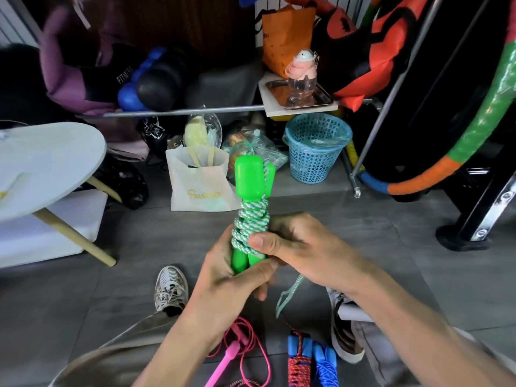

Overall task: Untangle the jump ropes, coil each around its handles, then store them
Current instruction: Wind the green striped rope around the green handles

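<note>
Two bright green handles [249,178] stand upright side by side, with green-and-white rope [250,224] coiled round their middle. My left hand [234,277] grips the lower ends of the handles. My right hand [296,247] holds the coil, thumb pressed on the wraps. A short loose end of the rope [287,296] hangs below my right hand. On the floor by my legs lie a pink jump rope [237,350], loose, and a blue-handled rope [311,356] with red-and-blue cord wound round it.
A white paper bag [199,182] and a blue mesh basket [317,149] stand on the grey floor ahead. A round white table [47,166] is at the left. A metal rack with a tray [300,92] and bags fills the back; a black stand base [463,236] is at the right.
</note>
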`<state>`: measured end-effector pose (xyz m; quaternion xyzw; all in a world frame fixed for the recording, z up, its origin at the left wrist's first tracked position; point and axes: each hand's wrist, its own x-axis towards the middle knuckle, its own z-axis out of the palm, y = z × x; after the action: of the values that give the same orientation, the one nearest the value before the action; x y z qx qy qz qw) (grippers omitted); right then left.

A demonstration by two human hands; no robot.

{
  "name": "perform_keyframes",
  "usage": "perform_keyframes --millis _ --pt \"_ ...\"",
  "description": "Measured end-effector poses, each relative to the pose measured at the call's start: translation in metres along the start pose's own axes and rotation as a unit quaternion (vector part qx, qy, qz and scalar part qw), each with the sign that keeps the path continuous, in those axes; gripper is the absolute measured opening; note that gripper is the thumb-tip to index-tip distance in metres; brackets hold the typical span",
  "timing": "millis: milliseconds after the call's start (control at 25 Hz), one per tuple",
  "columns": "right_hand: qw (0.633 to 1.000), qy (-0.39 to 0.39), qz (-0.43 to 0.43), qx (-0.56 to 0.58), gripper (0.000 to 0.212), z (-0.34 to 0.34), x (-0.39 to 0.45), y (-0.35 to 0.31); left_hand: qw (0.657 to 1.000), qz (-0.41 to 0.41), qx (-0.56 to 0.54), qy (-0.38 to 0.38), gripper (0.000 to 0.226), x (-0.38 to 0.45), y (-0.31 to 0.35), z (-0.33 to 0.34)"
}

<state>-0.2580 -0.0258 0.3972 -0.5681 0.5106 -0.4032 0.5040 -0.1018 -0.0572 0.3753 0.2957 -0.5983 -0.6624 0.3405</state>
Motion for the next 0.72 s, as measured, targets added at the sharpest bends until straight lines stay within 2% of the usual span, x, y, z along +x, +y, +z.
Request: perform_keyframes --millis 120,240,320,400,440,480,520,560,640,680,720 --pt "0.993 0.084 -0.027 -0.08 0.034 0.001 0.004 0.003 0.986 0.038 0.151 0.054 0.024 0.005 0.004 -0.001" --pt "0.982 0.122 -0.01 -0.141 0.039 0.003 0.008 0.007 0.94 0.055 0.313 0.126 0.032 0.01 0.004 -0.006" --pt "0.988 0.101 0.051 -0.101 0.033 0.001 0.008 0.009 0.908 0.043 0.39 0.147 0.04 0.01 0.002 -0.004" --pt "0.991 0.078 0.112 0.001 0.022 0.003 0.009 0.008 0.852 0.051 0.5 0.149 0.054 0.004 -0.002 0.001" --pt "0.99 0.082 0.116 0.025 0.021 0.005 0.009 0.009 0.83 0.063 0.536 0.139 0.059 0.002 -0.003 0.003" --pt "0.99 0.094 0.103 0.014 0.022 0.005 0.01 0.012 0.824 0.077 0.545 0.136 0.061 0.004 -0.004 0.002" --pt "0.99 0.104 0.087 -0.023 0.024 0.005 0.01 0.015 0.844 0.078 0.513 0.132 0.058 0.005 -0.002 0.001" --pt "0.991 0.101 0.068 -0.05 0.023 0.005 0.009 0.015 0.887 0.061 0.44 0.125 0.052 0.004 0.001 -0.002" --pt "0.997 0.053 0.032 -0.042 0.021 0.006 0.008 0.013 0.972 -0.019 0.222 0.069 0.05 0.004 0.007 -0.011" --pt "0.999 0.021 0.023 -0.034 0.022 0.006 0.006 0.01 0.991 -0.061 0.119 0.022 0.049 0.003 0.011 -0.014" --pt "0.999 -0.003 0.021 -0.049 0.025 0.006 0.005 0.007 0.994 -0.09 0.067 -0.017 0.043 0.001 0.014 -0.015"
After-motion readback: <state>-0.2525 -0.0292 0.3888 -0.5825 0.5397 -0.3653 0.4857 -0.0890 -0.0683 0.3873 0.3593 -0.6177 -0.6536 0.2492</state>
